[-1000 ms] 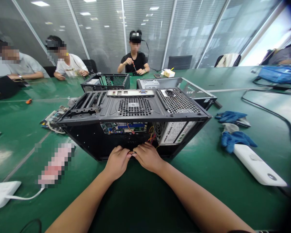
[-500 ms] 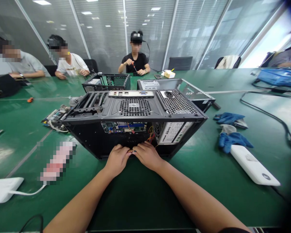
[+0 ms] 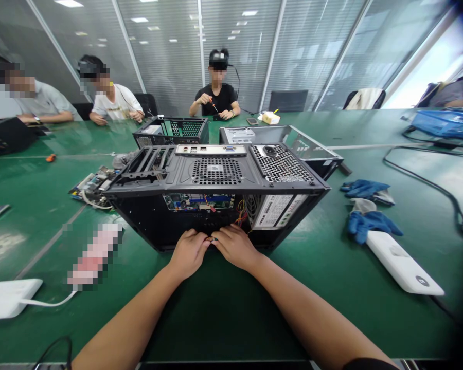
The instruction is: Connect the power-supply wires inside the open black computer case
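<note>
A black computer case (image 3: 170,177) stands in front of me with its side open. Inside it show a motherboard (image 3: 193,201) and a power supply (image 3: 280,210) with a white label. Colored cables (image 3: 239,213) come from the power supply. At the case's lower front edge, my left hand (image 3: 189,252) and my right hand (image 3: 235,247) meet, fingertips pinched together. Between them a short bit of colored cable (image 3: 210,239) shows; its ends are hidden by my fingers.
Behind the case lie another open case (image 3: 173,136) and a metal case shell (image 3: 262,134). Loose circuit boards (image 3: 94,185) are at left. Blue gloves (image 3: 374,223) and a white power bank (image 3: 405,262) lie at right. A pixelated item (image 3: 94,257) is cabled to a white block (image 3: 11,298). Several people sit across the table.
Both hands keep their pinch on the cable at almost the same spot. The view has shifted very slightly, and the case stays in place.
</note>
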